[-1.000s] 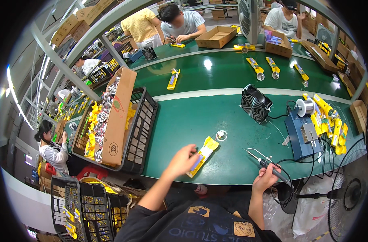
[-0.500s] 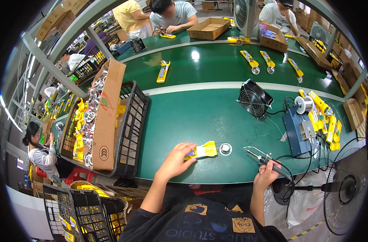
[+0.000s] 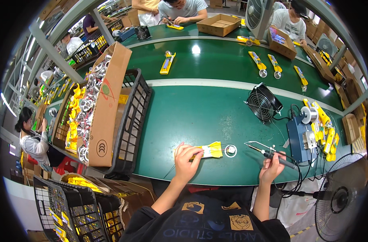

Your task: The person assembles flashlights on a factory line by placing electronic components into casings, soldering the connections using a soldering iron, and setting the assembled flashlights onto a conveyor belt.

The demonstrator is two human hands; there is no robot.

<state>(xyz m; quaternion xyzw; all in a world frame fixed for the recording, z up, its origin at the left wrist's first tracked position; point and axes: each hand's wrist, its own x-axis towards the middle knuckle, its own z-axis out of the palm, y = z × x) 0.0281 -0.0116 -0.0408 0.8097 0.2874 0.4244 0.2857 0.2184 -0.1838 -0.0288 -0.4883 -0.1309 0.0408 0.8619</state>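
My left hand (image 3: 187, 162) lies over the left part of a yellow housing (image 3: 214, 150) with a white middle, its fingers closed down on it against the green bench. Beyond the housing's right end sits a small round piece (image 3: 230, 151) with a pale ring. Thin wires poke out left of my left hand. My right hand (image 3: 271, 168) grips a soldering iron (image 3: 281, 160) by its dark handle, with a thin metal guide alongside. Its tip points left, a little to the right of the round piece and apart from it.
A black box fan (image 3: 264, 103), a blue soldering station (image 3: 299, 136) and a solder spool (image 3: 310, 115) stand right, beside several yellow housings (image 3: 330, 141). Left is a black crate (image 3: 141, 107) with a cardboard box (image 3: 107, 117). Yellow units (image 3: 168, 63) lie on the far green belt; people work beyond.
The view has shifted a little. Thin wires now show left of my left hand. My right hand still holds the soldering iron, with its tip still apart from the round piece.
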